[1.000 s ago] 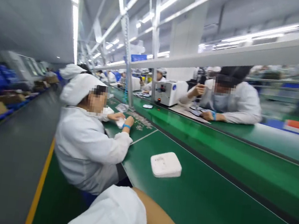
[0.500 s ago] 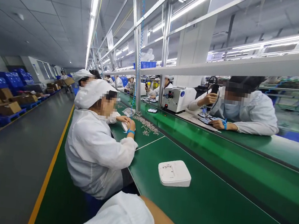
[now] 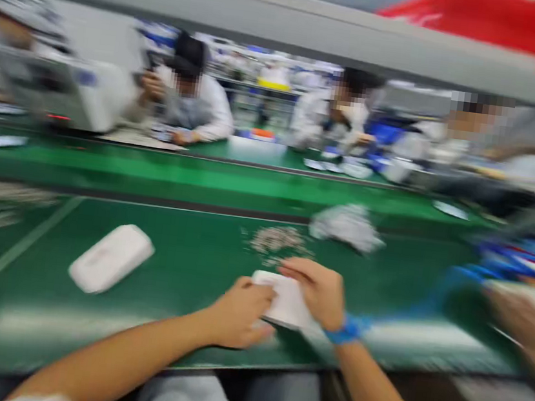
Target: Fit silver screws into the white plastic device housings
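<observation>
A white plastic housing (image 3: 290, 302) lies low over the green bench between my two hands, its details smeared by motion. My left hand (image 3: 244, 315) grips its left side, fingers bent over the top and thumb along the near edge. At the far right corner, my right hand (image 3: 320, 293) is closed around the housing with its fingers together; its thumb is hidden. Around my right wrist runs a blue wrist strap (image 3: 346, 330). Just beyond the hands is a pile of small metallic-looking parts (image 3: 278, 239). Another white housing (image 3: 111, 258) rests on the bench to the left.
A crumpled clear plastic bag (image 3: 347, 226) sits behind my right hand. Beyond it runs a green conveyor strip (image 3: 231, 180), with several people seated across. A co-worker's hand (image 3: 527, 330) holds a white item at right. A grey beam (image 3: 270, 19) crosses overhead.
My view has swung right and down from the line of co-workers to my own bench. Both my hands and the housing between them are now visible.
</observation>
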`<state>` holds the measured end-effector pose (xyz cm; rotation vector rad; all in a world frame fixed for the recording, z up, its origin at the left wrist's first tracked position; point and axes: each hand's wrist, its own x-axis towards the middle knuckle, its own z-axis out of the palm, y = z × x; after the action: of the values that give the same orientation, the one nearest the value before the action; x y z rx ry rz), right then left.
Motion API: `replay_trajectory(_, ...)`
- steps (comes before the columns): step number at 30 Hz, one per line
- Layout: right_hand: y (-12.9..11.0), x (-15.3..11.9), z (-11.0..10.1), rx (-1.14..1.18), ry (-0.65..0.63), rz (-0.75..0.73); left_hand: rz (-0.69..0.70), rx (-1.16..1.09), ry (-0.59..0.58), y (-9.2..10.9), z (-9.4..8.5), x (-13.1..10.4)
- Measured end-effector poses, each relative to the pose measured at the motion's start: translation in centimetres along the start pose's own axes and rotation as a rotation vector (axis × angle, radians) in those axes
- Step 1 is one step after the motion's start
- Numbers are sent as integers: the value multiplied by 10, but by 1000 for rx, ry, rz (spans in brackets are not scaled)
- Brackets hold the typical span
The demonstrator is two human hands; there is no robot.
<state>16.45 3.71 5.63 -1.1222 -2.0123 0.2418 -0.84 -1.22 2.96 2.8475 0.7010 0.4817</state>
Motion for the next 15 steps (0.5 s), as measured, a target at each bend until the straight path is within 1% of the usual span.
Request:
replay_trajectory(1,6,-14,-20,-39,4,41,-19,-50,39,-8,5,1)
replay_trajectory(2,9,-23,-33,-46,2,62,-31,-79,78,-19,10,3)
replay_trajectory(4,14,-29,-46,-11,2,69,9,-109,118,-35,16,5)
replay_trajectory(6,14,-28,-48,-23,18,58,38,-110,131,-37,15,3)
replay_trajectory(9,11,-28,-44,-49,18,29,41,-79,118,-28,11,-1)
replay_trajectory(12,13,-34,-39,-44,-59,8,35,-52,97,-24,12,0)
replay_trajectory(15,16,-41,-32,-123,-104,17,20,-31,93,-24,14,0)
